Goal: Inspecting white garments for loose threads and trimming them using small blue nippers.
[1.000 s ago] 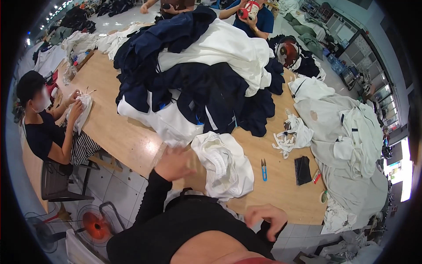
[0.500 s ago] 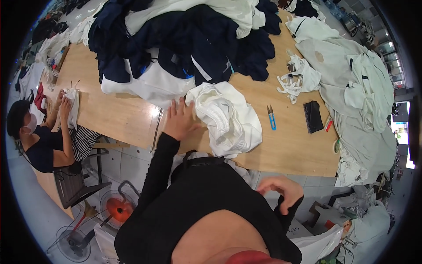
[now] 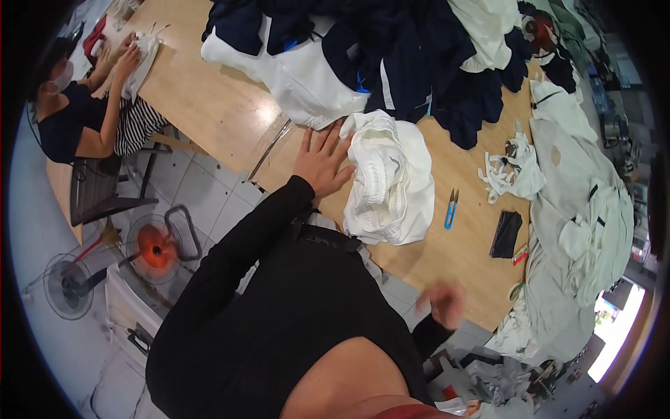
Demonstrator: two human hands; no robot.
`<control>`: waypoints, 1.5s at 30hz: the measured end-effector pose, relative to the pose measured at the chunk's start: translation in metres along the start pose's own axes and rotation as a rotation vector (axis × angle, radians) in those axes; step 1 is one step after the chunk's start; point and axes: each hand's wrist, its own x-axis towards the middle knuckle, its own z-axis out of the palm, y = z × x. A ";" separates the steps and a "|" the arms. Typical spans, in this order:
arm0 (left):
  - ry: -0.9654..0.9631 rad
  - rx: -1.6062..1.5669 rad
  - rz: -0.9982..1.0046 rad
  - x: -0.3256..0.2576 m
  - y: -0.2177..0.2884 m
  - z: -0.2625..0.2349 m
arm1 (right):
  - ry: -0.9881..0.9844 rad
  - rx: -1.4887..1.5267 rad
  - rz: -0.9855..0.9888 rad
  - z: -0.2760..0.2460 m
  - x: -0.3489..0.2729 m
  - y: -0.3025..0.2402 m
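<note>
My left hand lies flat on the table with its fingers spread. Its thumb and fingertips come up against the left side of a bunched white garment with a gathered elastic waistband. Beyond the fingertips spreads white cloth from a large heap of navy garments. My right hand, smeared by motion, is in the air by the table's front edge; nothing can be made out in it. Blue-handled thread snips lie on the wood to the right of the white garment.
White straps and scraps, a black folded pouch and a tape roll lie at the table's right. Pale cloth covers that end. A co-worker handles cloth at the far left, near an orange-centred fan.
The view has turned, so the table now slants down to the right. My left hand stays beside the white garment. My right hand has moved closer to the table edge and blurred.
</note>
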 end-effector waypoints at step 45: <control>0.512 -0.201 0.297 -0.086 -0.137 -0.085 | 0.274 -1.735 -0.587 -0.091 0.109 0.161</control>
